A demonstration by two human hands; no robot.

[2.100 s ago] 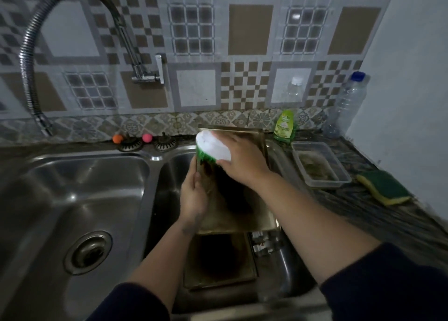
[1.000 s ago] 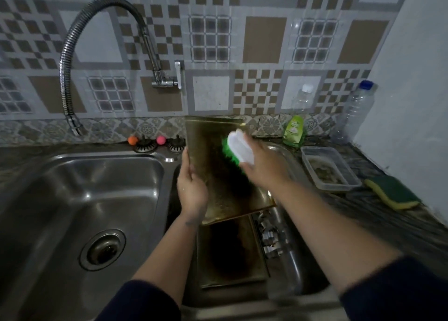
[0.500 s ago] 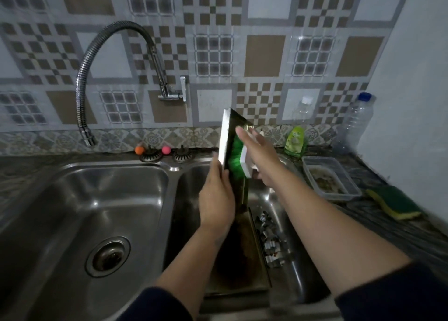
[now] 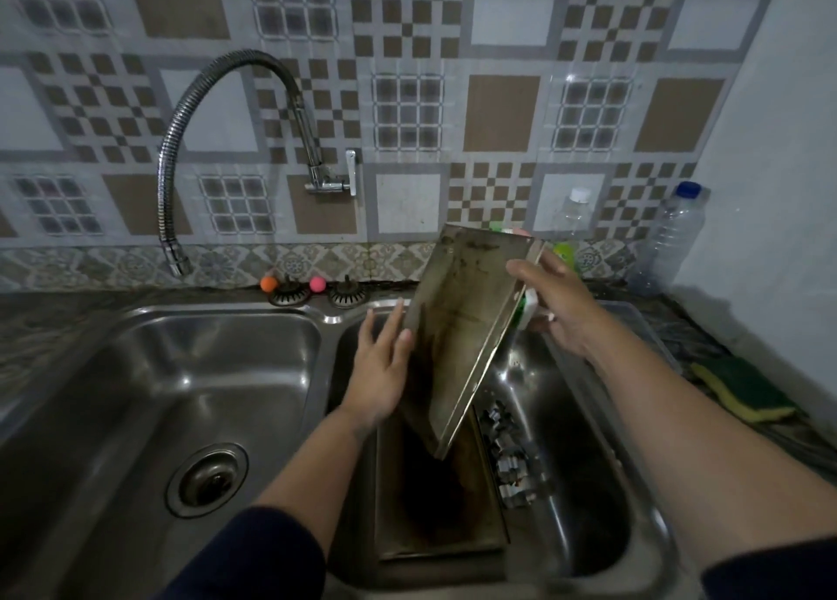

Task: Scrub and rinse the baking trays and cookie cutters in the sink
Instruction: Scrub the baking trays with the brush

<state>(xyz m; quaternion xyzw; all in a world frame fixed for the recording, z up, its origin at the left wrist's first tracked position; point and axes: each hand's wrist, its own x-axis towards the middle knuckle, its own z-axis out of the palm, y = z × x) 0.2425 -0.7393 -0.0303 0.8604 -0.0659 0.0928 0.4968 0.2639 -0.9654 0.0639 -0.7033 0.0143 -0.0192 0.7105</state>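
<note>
The baking tray [image 4: 457, 323] stands tilted over the right sink basin [image 4: 584, 454], long axis running from its low near corner up and away to the top edge. The left hand [image 4: 378, 364] lies flat-fingered against its left edge; the right hand [image 4: 555, 303] grips the right rim, apparently with a green-and-white brush [image 4: 527, 305]. Cookie cutters [image 4: 509, 459] lie below the right hand.
</note>
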